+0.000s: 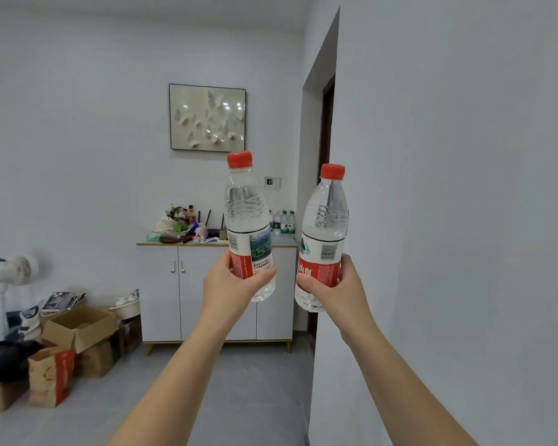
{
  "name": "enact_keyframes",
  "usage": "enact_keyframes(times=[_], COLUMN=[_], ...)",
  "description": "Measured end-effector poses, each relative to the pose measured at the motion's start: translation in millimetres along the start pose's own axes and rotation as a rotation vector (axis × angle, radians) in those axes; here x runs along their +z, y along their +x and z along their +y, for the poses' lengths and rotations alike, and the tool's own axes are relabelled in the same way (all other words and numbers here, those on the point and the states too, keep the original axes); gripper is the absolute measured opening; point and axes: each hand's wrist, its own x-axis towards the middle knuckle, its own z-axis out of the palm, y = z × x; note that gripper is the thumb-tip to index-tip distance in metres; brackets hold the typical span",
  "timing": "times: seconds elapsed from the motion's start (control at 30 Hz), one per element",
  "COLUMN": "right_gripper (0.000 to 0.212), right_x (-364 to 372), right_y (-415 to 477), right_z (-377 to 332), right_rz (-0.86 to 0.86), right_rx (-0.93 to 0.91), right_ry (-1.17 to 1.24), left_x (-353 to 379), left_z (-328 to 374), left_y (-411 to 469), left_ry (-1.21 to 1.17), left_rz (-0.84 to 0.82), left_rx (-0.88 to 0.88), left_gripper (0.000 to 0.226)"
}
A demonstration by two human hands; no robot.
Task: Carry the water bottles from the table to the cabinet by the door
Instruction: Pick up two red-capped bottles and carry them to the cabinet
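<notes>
I hold two clear water bottles with red caps and red-and-white labels upright in front of me. My left hand [231, 281] grips the lower part of the left bottle [247, 217]. My right hand [339, 289] grips the right bottle [324, 226] the same way, and that bottle leans slightly right. Straight ahead against the far wall stands a white cabinet [207, 284] with gold knobs and legs. A dark doorway [326, 123] opens just right of it. Several green-labelled bottles [284, 222] stand on the cabinet top at its right end.
Clutter of bags and small items [181, 228] covers the cabinet top's left half. Cardboard boxes [78, 329], a paper bag [50, 376] and a white fan [10, 275] crowd the floor at left. A white wall corner [335, 188] juts out close on my right. Grey floor [223, 397] lies ahead.
</notes>
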Motion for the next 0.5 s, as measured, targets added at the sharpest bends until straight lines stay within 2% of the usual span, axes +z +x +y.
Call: enact_keyframes(times=[0.3,0.5], right_gripper=[0.067,0.067], right_x=[29,45], right_y=[78,159], right_z=[58,101], right_rz=[0.001,0.005], right_rx=[0.034,0.050], right_ry=[0.089,0.120], left_x=[29,63], left_z=[-45,-83], left_y=[76,146], left_ry=[-0.024,-0.075], left_rz=[0.013,0.032], left_rx=[-0.007,-0.027], left_gripper=[0.045,0.050])
